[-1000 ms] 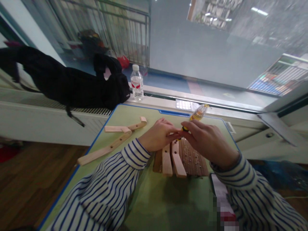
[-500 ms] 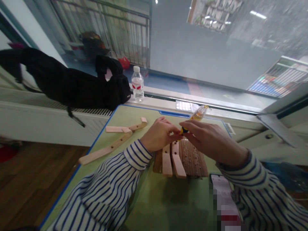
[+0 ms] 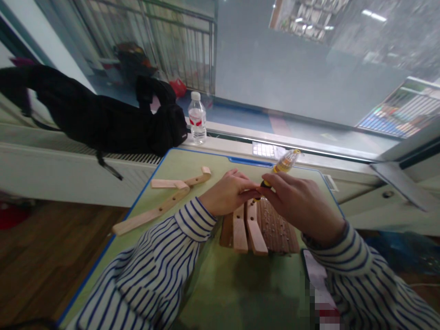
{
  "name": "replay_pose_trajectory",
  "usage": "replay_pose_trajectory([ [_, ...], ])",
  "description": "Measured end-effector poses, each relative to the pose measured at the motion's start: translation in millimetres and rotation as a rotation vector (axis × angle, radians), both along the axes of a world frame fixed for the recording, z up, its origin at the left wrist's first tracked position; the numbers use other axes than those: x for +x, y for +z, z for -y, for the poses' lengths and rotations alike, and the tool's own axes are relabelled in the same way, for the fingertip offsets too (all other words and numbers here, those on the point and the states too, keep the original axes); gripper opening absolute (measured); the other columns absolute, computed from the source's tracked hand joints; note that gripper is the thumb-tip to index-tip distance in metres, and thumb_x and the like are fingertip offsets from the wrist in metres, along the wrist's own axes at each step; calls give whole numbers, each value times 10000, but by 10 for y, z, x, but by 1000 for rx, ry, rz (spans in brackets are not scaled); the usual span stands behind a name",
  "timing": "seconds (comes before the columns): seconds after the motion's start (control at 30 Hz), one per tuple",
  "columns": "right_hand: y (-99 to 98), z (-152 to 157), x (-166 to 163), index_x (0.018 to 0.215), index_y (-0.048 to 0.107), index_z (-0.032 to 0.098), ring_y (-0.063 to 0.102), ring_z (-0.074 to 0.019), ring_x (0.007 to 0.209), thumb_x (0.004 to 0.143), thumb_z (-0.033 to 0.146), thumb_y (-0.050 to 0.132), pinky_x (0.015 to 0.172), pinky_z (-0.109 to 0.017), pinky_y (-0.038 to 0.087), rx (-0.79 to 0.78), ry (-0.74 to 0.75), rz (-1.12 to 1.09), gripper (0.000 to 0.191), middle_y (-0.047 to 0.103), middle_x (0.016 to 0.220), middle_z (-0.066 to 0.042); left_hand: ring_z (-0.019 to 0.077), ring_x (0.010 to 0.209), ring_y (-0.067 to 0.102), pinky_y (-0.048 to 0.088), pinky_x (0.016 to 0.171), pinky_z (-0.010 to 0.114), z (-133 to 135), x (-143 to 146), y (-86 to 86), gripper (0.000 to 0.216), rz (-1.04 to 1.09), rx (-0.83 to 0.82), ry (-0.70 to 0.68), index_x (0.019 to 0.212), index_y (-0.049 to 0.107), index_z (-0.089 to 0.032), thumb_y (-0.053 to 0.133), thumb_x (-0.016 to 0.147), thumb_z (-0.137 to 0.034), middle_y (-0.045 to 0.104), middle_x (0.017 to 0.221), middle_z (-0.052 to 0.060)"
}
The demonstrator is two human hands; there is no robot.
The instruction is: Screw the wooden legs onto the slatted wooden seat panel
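Note:
My right hand (image 3: 299,199) is closed around a screwdriver (image 3: 287,160) with a clear and yellow handle and a black part near the fingers. The tool leans, its lower end hidden among my fingertips. My left hand (image 3: 230,192) is closed, thumb and fingers pinched at that lower end; what they grip is hidden. Below both hands, two pale bent wooden strips (image 3: 240,233) with holes lie side by side on a brown grooved wooden block (image 3: 280,224) scattered with small specks. Two similar wooden pieces (image 3: 168,201) with curled ends lie to the left.
The green table (image 3: 247,284) has a blue rim. A phone (image 3: 318,275) lies by my right sleeve, partly blurred out. On the window ledge are a water bottle (image 3: 197,119), a black bag (image 3: 113,121) and a clear gridded packet (image 3: 264,150).
My right hand has shifted slightly and its wrist has turned a little. The left hand keeps its pinch in nearly the same place. The wooden strips stay on the block.

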State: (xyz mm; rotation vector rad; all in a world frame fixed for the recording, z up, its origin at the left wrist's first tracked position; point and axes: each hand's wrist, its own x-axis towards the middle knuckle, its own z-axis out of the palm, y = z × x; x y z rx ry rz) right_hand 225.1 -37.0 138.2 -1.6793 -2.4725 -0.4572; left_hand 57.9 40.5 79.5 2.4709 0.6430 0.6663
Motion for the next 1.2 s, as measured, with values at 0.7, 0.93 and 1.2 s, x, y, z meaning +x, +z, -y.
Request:
replay_pose_trajectory([
  [0.7, 77, -9, 72, 1231, 465, 197, 626, -180, 884, 888, 253, 422, 644, -278, 437, -131, 154, -128, 350, 612, 1165, -73, 159, 859, 568, 214, 1032, 443, 71, 25, 68, 186, 1, 73, 108, 855, 676, -228, 590, 799, -384, 675, 811, -9],
  [0.93, 25, -20, 71, 1150, 533, 188, 636, -167, 753, 897, 290, 415, 583, -263, 413, -60, 103, -97, 297, 660, 1058, -90, 161, 859, 559, 292, 953, 394, 35, 27, 43, 183, -28, 58, 73, 910, 680, -241, 567, 822, -355, 676, 835, 9],
  [1.2, -46, 12, 19, 1079, 547, 182, 606, -155, 646, 905, 389, 406, 507, -264, 308, -15, 23, -43, 305, 671, 953, -70, 151, 841, 537, 336, 874, 323, 17, 2, 16, 228, -27, 48, -6, 864, 669, -218, 487, 872, -356, 656, 838, 12],
])
